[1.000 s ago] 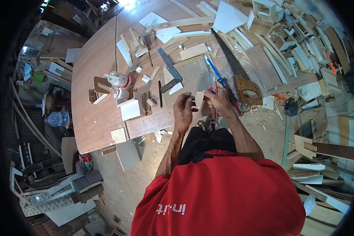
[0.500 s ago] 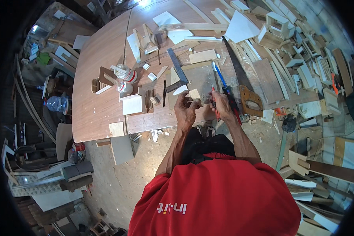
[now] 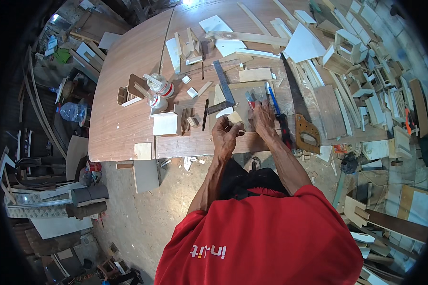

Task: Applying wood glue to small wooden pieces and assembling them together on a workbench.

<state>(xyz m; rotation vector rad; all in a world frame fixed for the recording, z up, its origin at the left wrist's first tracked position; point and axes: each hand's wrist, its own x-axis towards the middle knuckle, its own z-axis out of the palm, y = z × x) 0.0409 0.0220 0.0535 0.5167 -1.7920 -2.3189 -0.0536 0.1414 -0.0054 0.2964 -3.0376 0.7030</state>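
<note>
Both hands are working at the near edge of the big brown wooden workbench (image 3: 123,128). The left hand (image 3: 226,135) is curled around a small pale triangular wood offcut (image 3: 234,117), pressing it on a flat plywood panel (image 3: 245,102). The right hand (image 3: 263,116) is closed on a red-handled tool (image 3: 250,100), can't tell exactly what. Just right of the panel lies a brown-handled handsaw (image 3: 303,126); a grey steel square (image 3: 223,90) sits left of it.

Position: head-worn, above the person, looking steeply down past the red shirt (image 3: 266,237).
Facing: toward the workbench (image 3: 128,123), just beyond the fingers (image 3: 233,124) of the left hand (image 3: 226,135).
Range: moderate; hands small, mid-frame.
Distortion: fisheye (edges bend at rim).
Overlap: single view only.
</note>
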